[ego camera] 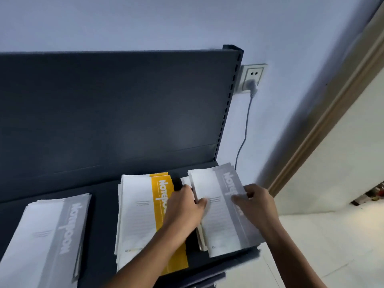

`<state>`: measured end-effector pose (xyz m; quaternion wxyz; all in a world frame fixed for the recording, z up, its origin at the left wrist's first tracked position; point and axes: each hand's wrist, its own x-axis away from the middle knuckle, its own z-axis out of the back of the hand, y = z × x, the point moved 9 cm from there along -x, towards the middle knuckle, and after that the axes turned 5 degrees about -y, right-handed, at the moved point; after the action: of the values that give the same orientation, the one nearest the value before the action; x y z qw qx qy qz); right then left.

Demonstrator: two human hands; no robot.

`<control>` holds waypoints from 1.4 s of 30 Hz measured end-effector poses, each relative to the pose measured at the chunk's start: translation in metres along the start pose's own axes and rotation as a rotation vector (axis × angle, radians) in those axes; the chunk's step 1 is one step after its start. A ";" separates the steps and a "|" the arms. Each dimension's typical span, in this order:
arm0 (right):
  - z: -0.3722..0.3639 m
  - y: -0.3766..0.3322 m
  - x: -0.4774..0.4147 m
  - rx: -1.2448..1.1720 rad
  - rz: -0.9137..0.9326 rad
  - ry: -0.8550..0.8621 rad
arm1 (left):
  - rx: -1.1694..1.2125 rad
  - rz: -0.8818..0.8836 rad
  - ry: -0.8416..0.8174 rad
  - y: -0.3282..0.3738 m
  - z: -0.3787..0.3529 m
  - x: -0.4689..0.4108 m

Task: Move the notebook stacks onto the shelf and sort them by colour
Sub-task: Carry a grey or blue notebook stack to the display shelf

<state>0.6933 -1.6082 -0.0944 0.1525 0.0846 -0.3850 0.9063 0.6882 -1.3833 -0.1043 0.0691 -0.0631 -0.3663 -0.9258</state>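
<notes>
The grey-banded white notebook stack (220,225) lies under both my hands at the right end of the dark metal shelf (104,204). Its long axis runs away from me, slightly skewed. My left hand (185,204) pinches its left edge, thumb on top. My right hand (255,202) lays bent fingers on the grey band; I cannot tell if it grips. A yellow-banded notebook stack (141,215) sits just left, and a second grey-banded stack (47,235) lies beyond.

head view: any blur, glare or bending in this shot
head view: left hand, right hand and the right grey notebook stack they hold are motion-smeared, print soft; wide lens bows the shelf back panel and door frame; light dim, bluish, soft sheen on the panel, no hard glare
</notes>
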 end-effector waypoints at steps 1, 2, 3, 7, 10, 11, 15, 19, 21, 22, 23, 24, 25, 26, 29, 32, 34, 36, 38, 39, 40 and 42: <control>-0.003 -0.002 -0.007 0.029 0.015 -0.035 | -0.001 0.016 0.014 0.000 -0.004 -0.003; -0.004 -0.002 -0.013 0.045 0.021 -0.058 | -0.004 0.031 0.026 -0.001 -0.008 -0.006; -0.005 0.000 -0.019 0.051 0.020 -0.066 | -0.016 0.042 0.041 -0.002 -0.010 -0.008; -0.012 0.006 -0.034 0.078 0.026 -0.126 | -0.090 0.083 0.107 -0.001 -0.017 -0.009; -0.019 0.008 -0.039 0.127 0.040 -0.173 | -0.194 0.113 0.130 -0.001 -0.020 -0.008; -0.022 0.010 -0.041 0.142 0.041 -0.186 | -0.220 0.116 0.138 -0.001 -0.022 -0.008; -0.034 0.022 -0.048 0.231 0.053 -0.222 | -0.344 0.113 0.135 0.003 -0.028 -0.003; -0.033 0.014 -0.044 0.293 0.100 -0.232 | -0.410 0.106 0.147 0.008 -0.028 -0.001; -0.033 0.010 -0.040 0.330 0.102 -0.237 | -0.415 0.095 0.162 0.010 -0.025 0.000; -0.032 0.008 -0.037 0.353 0.100 -0.232 | -0.407 0.087 0.170 0.011 -0.023 0.001; -0.031 0.004 -0.035 0.376 0.105 -0.218 | -0.388 0.074 0.180 0.011 -0.020 0.002; -0.028 -0.001 -0.033 0.399 0.128 -0.192 | -0.354 0.058 0.187 0.012 -0.016 0.002; -0.026 -0.008 -0.031 0.418 0.163 -0.162 | -0.305 0.034 0.185 0.012 -0.012 0.002; -0.024 -0.017 -0.028 0.417 0.204 -0.139 | -0.242 0.010 0.175 0.012 -0.006 0.003; -0.028 -0.049 -0.019 0.354 0.342 -0.133 | -0.049 -0.044 0.133 0.010 0.019 0.010; -0.046 -0.089 -0.001 0.306 0.492 -0.172 | -0.025 -0.045 0.180 -0.005 0.058 0.024; -0.063 -0.117 0.013 0.272 0.577 -0.198 | -0.027 -0.026 0.219 -0.023 0.084 0.036; -0.084 -0.145 0.031 0.248 0.643 -0.237 | -0.036 -0.001 0.259 -0.045 0.112 0.049; -0.105 -0.170 0.051 0.257 0.707 -0.274 | -0.040 0.018 0.293 -0.070 0.137 0.064; -0.118 -0.182 0.063 0.266 0.734 -0.293 | -0.038 0.030 0.310 -0.085 0.151 0.073; -0.130 -0.193 0.076 0.270 0.756 -0.312 | -0.034 0.038 0.324 -0.100 0.164 0.083; -0.156 -0.218 0.104 0.269 0.802 -0.352 | -0.034 0.059 0.354 -0.130 0.192 0.105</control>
<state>0.6643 -1.3300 -0.0267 -0.2906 0.1007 -0.2863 0.9074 0.5752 -1.1660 -0.0347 0.1584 0.0890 -0.3305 -0.9261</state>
